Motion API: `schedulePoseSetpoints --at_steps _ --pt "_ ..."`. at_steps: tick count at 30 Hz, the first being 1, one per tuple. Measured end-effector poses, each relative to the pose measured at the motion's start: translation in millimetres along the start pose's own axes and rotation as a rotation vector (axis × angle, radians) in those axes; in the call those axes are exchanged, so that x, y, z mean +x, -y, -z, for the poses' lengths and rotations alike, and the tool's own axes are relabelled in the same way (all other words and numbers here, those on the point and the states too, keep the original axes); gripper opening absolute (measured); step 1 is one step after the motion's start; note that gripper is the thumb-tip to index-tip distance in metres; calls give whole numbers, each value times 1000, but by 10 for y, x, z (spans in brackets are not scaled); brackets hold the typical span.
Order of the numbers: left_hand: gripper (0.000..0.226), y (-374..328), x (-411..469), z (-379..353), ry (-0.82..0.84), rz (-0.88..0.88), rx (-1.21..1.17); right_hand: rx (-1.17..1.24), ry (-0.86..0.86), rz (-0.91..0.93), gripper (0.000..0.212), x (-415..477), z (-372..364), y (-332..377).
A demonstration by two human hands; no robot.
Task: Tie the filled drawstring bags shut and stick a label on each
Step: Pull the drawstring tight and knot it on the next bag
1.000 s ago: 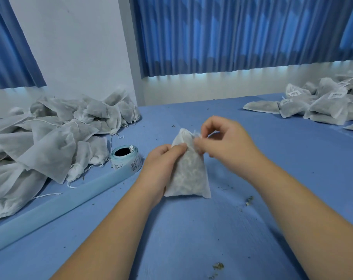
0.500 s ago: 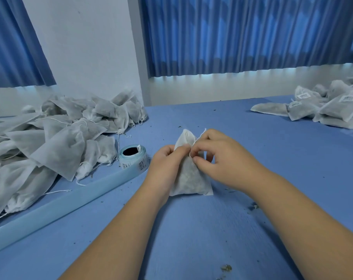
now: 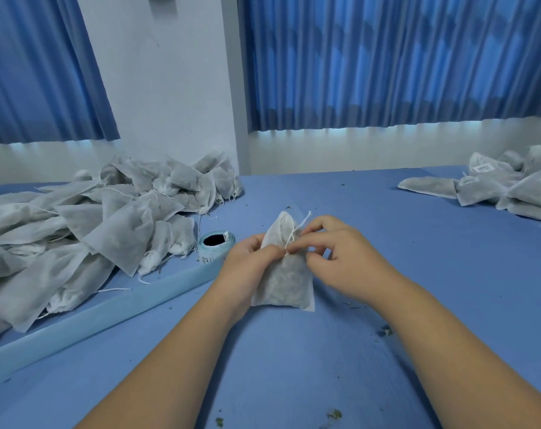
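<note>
Both forearms enter from the bottom edge, elbows out of frame. Loose dark crumbs lie on the blue table; what they are cannot be told.

The bag is at table centre, between the hands. Its bottom edge rests on the table. Its long axis runs from that edge up and away from the person, gathered neck uppermost and leaning slightly left. The fill shows only as a dim grey mass through the fabric.

The left hand is clamped on the bag's left side, fingers curled round it, and hides that edge. The right hand pinches the string at the neck between thumb and forefinger; its other fingers are loosely curled. A free end of string stands up above the fingers. Whether a knot is formed cannot be told; the fingertips cover that spot.

The label roll lies left of the left hand, its print too small to read.

Further left is a heap of bags, cut off by the frame. At far right are labelled bags, also cut off, their labels illegible.

Blue curtains hang behind.
</note>
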State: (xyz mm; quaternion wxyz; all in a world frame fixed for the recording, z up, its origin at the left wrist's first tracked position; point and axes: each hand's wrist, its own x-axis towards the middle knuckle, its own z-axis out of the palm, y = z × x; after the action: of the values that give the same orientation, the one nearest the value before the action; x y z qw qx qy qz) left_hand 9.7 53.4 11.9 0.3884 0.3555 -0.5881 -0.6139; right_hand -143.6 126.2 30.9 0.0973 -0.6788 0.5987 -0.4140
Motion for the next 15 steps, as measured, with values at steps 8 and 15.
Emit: schedulePoseSetpoints --at_steps 8,15 --pt "23 -120 -386 722 -439 -85 137 -24 128 16 23 -72 -401 212" --pt "6 43 -773 1292 -680 -92 308 -94 187 -42 29 -54 -769 307"
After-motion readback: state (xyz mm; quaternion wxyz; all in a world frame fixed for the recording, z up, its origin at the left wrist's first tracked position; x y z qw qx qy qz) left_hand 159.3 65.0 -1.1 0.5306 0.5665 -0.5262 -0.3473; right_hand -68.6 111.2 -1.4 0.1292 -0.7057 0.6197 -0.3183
